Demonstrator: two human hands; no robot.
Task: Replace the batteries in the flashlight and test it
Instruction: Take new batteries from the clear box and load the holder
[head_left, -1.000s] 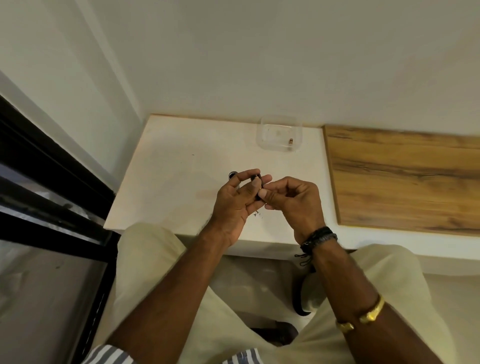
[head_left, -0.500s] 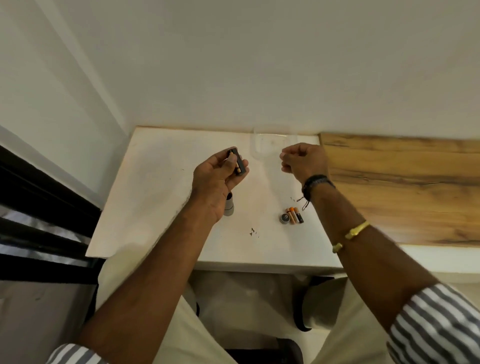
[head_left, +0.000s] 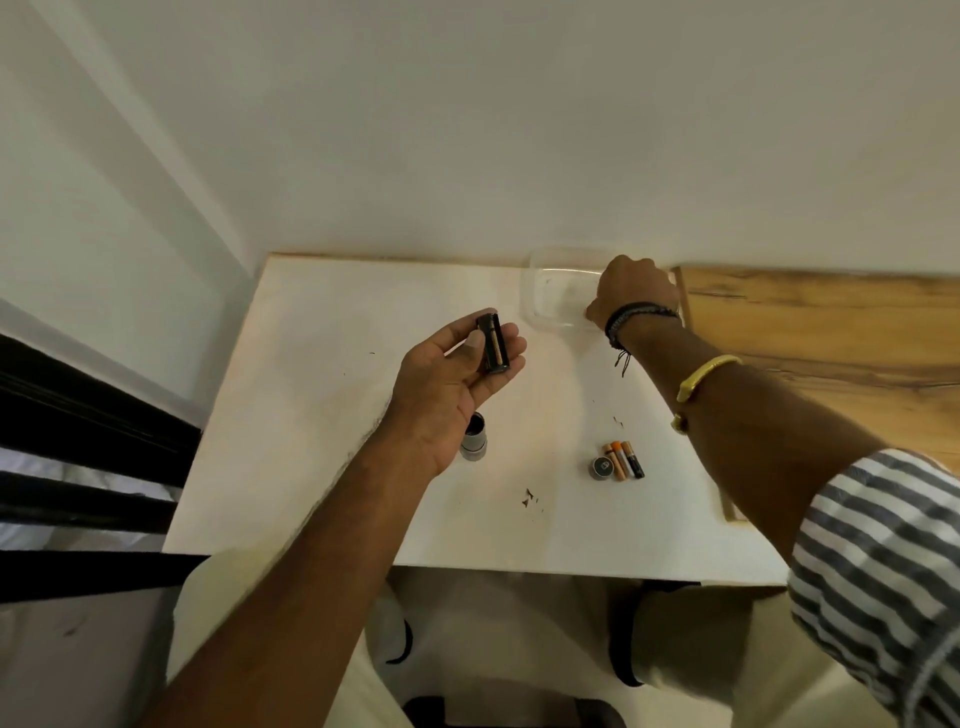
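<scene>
Operator: Fingers (head_left: 506, 345) of my left hand (head_left: 447, 395) lie half open, palm up, cradling the holder (head_left: 493, 344), thumb resting against its near side. It is a black battery carrier with at least one cell seated in a slot. It sits above the table (head_left: 311, 415), not touching it.

Checker: Right hand?

Operator: My right hand (head_left: 631, 291) is curled over the tub (head_left: 550, 301) at the far edge. From this angle I cannot tell whether it grips anything; the knuckles hide the fingertips.

Checker: Handling notes for the holder?

Operator: Judged light, rigid plastic, smooth enough to roll off an open palm. Grip it across the long sides, clear of the end contacts and the open slots, so that seated cells are not pushed out.

Checker: Other parts?

Operator: Flashlight body (head_left: 474, 441) stands upright just beside my left wrist, open end up. Cap (head_left: 602, 466) lies touching three loose batteries (head_left: 623, 460) near the right forearm. Batteries are small, hard and round: expect rolling. Pinch each at mid-length.
</scene>
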